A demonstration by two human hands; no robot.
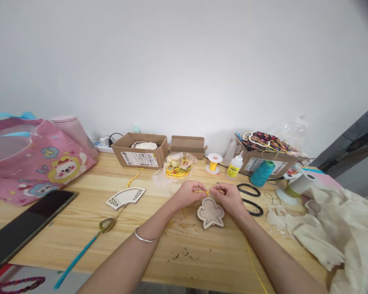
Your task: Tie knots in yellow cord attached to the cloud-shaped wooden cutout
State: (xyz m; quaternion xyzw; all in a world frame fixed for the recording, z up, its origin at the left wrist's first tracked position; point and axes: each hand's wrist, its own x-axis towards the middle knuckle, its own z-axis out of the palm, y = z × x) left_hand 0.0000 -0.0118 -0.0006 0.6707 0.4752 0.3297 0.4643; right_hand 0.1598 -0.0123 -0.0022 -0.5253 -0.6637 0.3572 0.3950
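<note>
Forearms (125, 253) cross the bottom edge. Left hand (188, 193) and right hand (229, 199) pinch yellow cord (200, 192) tightly above the wooden pendant (211, 213), lower centre; worktop (202, 249) stretches below it, black handles (256, 195) bordering right.

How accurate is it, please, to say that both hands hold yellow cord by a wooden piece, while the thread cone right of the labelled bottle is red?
Only the colour is wrong: the head view shows a teal thread cone right of the labelled bottle. The left hand and right hand hold yellow cord by a wooden piece.
</note>
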